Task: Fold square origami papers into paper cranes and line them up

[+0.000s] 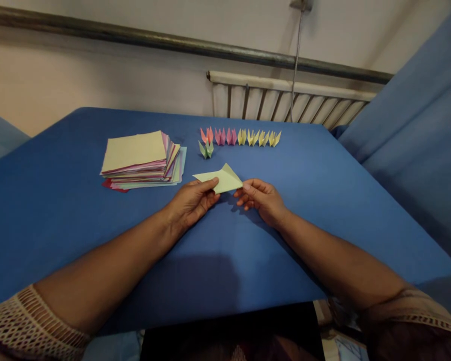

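A pale green, partly folded sheet of paper (221,179) is held just above the blue table (323,200) between both hands. My left hand (191,203) pinches its near left edge with thumb and fingers closed. My right hand (261,198) pinches its right corner, fingers curled. Beyond the paper stands a row of small folded paper pieces (240,137) in orange, pink and yellow, with one green folded piece (206,149) in front of the row's left end.
A stack of coloured paper sheets (141,159) lies at the left of the hands. Behind the table are a white radiator (285,103), a metal pipe (173,42) along the wall and blue fabric (417,125) at the right.
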Action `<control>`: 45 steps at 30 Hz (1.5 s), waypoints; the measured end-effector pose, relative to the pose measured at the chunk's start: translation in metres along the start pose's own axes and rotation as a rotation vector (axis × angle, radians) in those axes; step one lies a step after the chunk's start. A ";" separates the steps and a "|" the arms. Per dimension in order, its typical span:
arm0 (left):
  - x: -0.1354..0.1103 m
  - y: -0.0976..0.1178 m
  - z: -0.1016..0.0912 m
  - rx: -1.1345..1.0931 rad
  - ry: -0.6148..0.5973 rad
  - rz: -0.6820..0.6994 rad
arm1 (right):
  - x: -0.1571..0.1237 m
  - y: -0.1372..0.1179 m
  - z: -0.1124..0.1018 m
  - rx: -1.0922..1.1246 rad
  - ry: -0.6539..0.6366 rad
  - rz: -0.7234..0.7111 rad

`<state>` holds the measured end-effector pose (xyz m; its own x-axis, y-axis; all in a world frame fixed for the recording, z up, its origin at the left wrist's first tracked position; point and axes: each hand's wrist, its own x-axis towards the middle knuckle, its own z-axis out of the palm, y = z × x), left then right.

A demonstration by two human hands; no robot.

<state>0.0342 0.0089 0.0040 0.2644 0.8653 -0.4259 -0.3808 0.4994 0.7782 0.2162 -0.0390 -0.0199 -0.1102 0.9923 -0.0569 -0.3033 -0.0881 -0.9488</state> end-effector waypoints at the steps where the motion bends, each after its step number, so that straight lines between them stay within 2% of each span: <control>1: 0.000 0.000 0.000 -0.015 0.001 -0.003 | 0.000 0.000 0.000 -0.013 -0.003 -0.009; 11: 0.000 -0.001 0.000 -0.038 -0.054 -0.012 | 0.002 0.001 0.001 -0.036 0.001 -0.008; 20: -0.002 -0.004 0.000 0.036 -0.123 0.094 | 0.003 0.003 -0.003 0.053 -0.007 0.042; 31: 0.001 -0.007 -0.003 0.004 -0.161 0.092 | 0.004 0.002 -0.005 0.101 -0.042 0.071; 38: -0.006 -0.008 0.002 0.125 -0.084 0.122 | 0.004 0.004 -0.005 0.082 -0.024 0.056; 42: -0.010 -0.010 0.003 0.193 -0.084 0.152 | 0.004 0.005 -0.005 0.002 -0.010 0.008; 45: -0.009 -0.010 0.003 0.161 -0.085 0.165 | 0.004 0.006 -0.003 -0.025 -0.016 -0.027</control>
<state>0.0384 -0.0042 0.0012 0.2864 0.9244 -0.2518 -0.2804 0.3322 0.9006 0.2169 -0.0349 -0.0271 -0.1177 0.9927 -0.0267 -0.2822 -0.0592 -0.9575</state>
